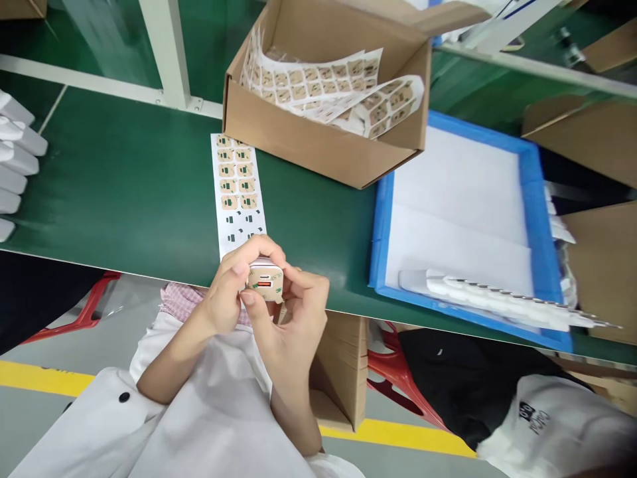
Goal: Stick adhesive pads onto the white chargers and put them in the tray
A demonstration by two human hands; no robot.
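Observation:
A small white charger (pixel 266 284) is held between my two hands at the table's front edge. Its port face points up at me, showing a narrow port and a wider one with red inside. A tan adhesive sticker (pixel 273 291) with green print lies over that face, its lower right corner sticking out. My left hand (pixel 229 292) closes on the charger's left and far sides. My right hand (pixel 293 312) pinches it from the right, the thumb at its lower left corner. Just beyond lies a white sticker sheet (pixel 242 226), with tan stickers on its far part and bare backing nearer me.
A cardboard box (pixel 318 149) full of sticker sheets stands behind the sheet. On the right is a blue tray (pixel 381 232) with white pieces (pixel 478 292) along its near side. More white pieces (pixel 14 159) are stacked at far left. A person in black and white (pixel 497 392) sits at right.

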